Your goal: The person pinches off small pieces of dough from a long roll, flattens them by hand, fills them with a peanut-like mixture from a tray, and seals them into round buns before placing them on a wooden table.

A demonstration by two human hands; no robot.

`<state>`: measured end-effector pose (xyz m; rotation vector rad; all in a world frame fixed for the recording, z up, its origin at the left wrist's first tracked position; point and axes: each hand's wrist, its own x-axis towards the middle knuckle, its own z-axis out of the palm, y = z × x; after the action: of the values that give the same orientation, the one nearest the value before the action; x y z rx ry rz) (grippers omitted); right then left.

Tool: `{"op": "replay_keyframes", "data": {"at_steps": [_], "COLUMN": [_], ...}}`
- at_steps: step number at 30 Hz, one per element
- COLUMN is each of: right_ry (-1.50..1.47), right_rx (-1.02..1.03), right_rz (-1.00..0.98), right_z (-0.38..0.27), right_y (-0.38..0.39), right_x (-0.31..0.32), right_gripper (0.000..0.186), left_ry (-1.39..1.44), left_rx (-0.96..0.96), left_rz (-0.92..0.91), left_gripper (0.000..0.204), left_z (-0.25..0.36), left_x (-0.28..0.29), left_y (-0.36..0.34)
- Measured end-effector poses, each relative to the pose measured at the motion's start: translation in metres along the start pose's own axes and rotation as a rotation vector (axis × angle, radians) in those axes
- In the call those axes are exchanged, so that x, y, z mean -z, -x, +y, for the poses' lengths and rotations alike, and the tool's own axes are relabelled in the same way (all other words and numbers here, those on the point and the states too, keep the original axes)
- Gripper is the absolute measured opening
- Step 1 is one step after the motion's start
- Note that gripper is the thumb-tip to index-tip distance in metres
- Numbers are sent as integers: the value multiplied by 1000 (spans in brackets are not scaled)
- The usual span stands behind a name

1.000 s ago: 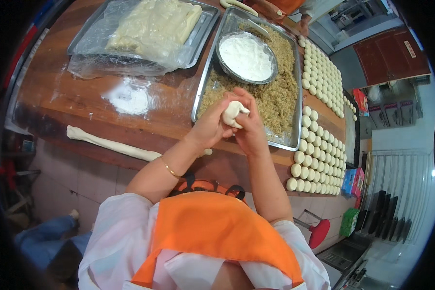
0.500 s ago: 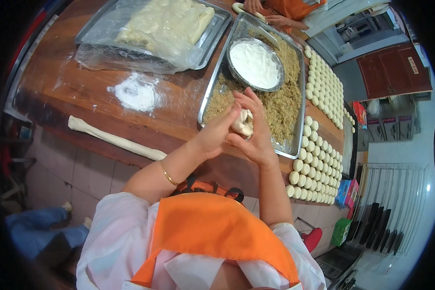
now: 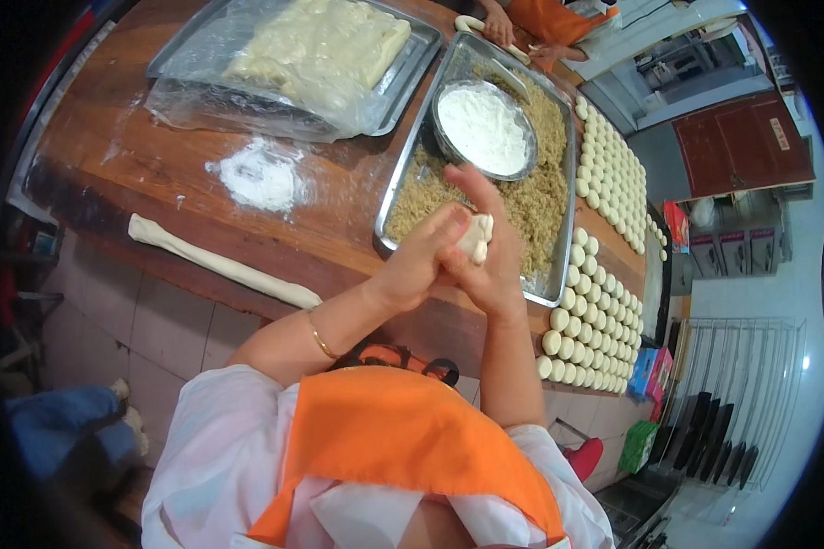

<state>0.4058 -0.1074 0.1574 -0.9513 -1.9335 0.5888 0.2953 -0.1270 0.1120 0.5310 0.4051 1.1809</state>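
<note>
A small piece of pale dough (image 3: 475, 240) is pressed between my two hands, above the near edge of a metal tray. My left hand (image 3: 421, 256) closes on it from the left, thumb against the dough. My right hand (image 3: 496, 265) wraps it from the other side, with its index finger pointing up and away. The metal tray (image 3: 386, 218) holds crumbly brown filling (image 3: 545, 128) and a bowl of white flour (image 3: 482, 128). A long dough rope (image 3: 220, 263) lies along the table's near edge, left of my wrist.
Rows of round dough pieces (image 3: 588, 316) stand right of the tray, with more rows (image 3: 611, 174) beyond. Plastic-covered dough (image 3: 320, 55) rests on another tray at the far left, near spilled flour (image 3: 261, 176). Across the table, another person's hands (image 3: 504, 32) handle dough.
My hands have closed further round the dough, the left fingers dropping behind it. The folded dough now shows a lobed edge. The co-worker's hands have shifted slightly.
</note>
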Motion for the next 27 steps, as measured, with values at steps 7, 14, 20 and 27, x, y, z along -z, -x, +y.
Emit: {"op": "replay_keyframes", "data": {"at_steps": [7, 14, 20, 27], "right_ry": [239, 837, 995, 922], "right_rx": [129, 168, 179, 176], "right_rz": [91, -224, -486, -469], "right_z": [12, 49, 59, 35], "right_y": [2, 14, 31, 24], "right_x": [3, 34, 51, 45], "right_gripper": [28, 17, 40, 25], "left_ry": [-180, -1044, -1576, -1414], "left_rx": [19, -682, -123, -570], "left_rz": [-3, -28, -27, 35], "left_gripper": [45, 36, 41, 40], "left_z": [-6, 6, -5, -13], "left_x": [2, 10, 31, 17], "left_y": [-9, -28, -50, -34]}}
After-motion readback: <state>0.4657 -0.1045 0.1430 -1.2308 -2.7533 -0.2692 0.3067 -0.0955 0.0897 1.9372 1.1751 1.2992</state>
